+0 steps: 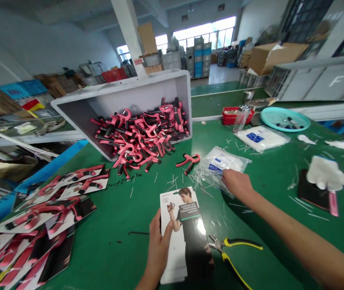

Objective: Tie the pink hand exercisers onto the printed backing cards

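Note:
My left hand grips a stack of printed cardboard backing cards by its left edge, thumb on top; the stack's lower edges are uneven. Farther right, my right hand has its fingers curled at the near side of a clear plastic bag of thin white cable ties. Whatever is between those fingers is hidden. Loose white cable ties lie beside the bag. A single pink-and-black hand grip strengthener rests left of it. Yellow-and-black pliers lie open, partly behind the cards.
A tipped grey crate spills many hand grips onto the green table. Carded hand grips are piled at left. At right are a white glove over a dark phone-like slab, another bag, a turquoise plate and a red box.

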Available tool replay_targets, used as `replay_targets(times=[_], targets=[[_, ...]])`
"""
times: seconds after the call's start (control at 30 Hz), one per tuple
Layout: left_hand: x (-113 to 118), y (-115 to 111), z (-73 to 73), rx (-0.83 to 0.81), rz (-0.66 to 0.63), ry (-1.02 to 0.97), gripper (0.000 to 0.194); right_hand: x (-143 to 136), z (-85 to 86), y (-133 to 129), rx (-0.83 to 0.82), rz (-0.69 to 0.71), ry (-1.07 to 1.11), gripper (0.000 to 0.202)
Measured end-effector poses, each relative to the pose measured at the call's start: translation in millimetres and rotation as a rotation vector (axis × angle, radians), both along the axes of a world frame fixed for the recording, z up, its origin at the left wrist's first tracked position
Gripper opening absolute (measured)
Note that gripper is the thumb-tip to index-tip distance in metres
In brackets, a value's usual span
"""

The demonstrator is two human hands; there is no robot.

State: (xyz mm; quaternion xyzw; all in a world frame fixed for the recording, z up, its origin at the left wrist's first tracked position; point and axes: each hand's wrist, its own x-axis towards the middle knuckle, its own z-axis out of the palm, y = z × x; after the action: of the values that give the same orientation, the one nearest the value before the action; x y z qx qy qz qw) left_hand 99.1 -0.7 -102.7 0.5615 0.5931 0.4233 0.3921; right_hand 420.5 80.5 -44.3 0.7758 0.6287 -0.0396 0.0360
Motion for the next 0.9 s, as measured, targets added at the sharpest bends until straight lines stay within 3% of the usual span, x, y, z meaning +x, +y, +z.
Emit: replay_targets(times=[0.2, 0.27, 0.33, 0.43, 0.53, 0.67, 0.8, 0.9], targets=[[-0.9, -2.1, -2.3, 0.006, -0.008, -0.005, 0.055, 41.5, 20.9, -45.2, -0.033, 0.016, 0.001, 0.019], [-1.5, -0.7, -1.2, 0.006, 0.003, -0.019, 0.055, 51.0, 18.9, -66.2, -0.035, 0.021, 0.141, 0.017], [-4.3, 2.4, 1.8, -0.001, -0.010, -0.062, 0.053, 49.2, 14.1, -87.8, -0.046, 0.041, 0.456, 0.016], [-15.7, 7.8, 9.2, -0.077, -0.096, -0.186, 0.050, 22.9, 8.6, -116.9, -0.118, 0.035, 1.033, 0.025], [-34.8, 6.9, 17.9, -0.133, -0.093, -0.259, 0.051, -17.6, 10.1, -136.7, -0.167, 0.025, 1.354, 0.036], [-59.0, -11.2, 26.8, -0.135, 0.016, -0.295, 0.060, -61.6, 15.8, -146.9, -0.167, 0.076, 1.484, 0.039], [-67.1, -29.9, 27.6, -0.191, -0.049, -0.401, 0.061, -91.0, 18.5, -147.0, -0.149, 0.117, 1.522, 0.037], [-66.6, -33.6, 32.1, -0.112, -0.050, -0.282, 0.055, -110.2, 23.0, -143.3, -0.197, 0.140, 1.497, 0.036]])
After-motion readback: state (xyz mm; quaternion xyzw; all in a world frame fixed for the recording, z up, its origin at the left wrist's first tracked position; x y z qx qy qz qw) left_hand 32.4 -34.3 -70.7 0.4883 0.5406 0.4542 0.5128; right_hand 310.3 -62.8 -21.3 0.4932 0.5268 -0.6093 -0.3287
